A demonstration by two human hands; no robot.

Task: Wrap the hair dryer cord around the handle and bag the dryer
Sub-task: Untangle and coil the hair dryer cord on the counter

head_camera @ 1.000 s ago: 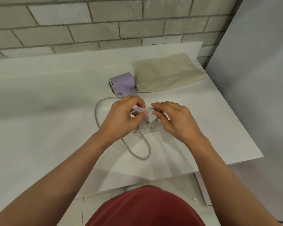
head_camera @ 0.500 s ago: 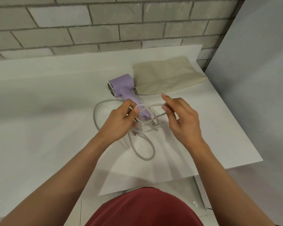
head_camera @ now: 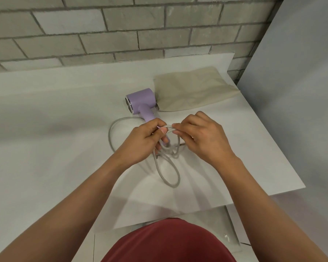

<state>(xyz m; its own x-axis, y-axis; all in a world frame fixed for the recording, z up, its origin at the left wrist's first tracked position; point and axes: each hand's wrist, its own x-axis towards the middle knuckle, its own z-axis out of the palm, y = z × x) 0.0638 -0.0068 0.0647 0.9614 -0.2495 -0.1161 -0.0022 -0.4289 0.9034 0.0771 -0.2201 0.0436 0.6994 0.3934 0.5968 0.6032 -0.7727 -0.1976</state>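
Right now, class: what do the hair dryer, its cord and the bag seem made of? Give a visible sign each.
Hair dryer: likely matte lilac plastic, smooth moulded body, shiny metallic-looking rim. Cord: probably rubbery grey sheath, bends in soft loops. Bag: seemingly beige cloth, creased and limp.

- White table carries everything.
- Lilac hair dryer lies on its side just beyond the fingers.
- Grey cord loops left of and nearer than the fingers.
- Flat beige bag lies beyond them, to the right, just beside the dryer.
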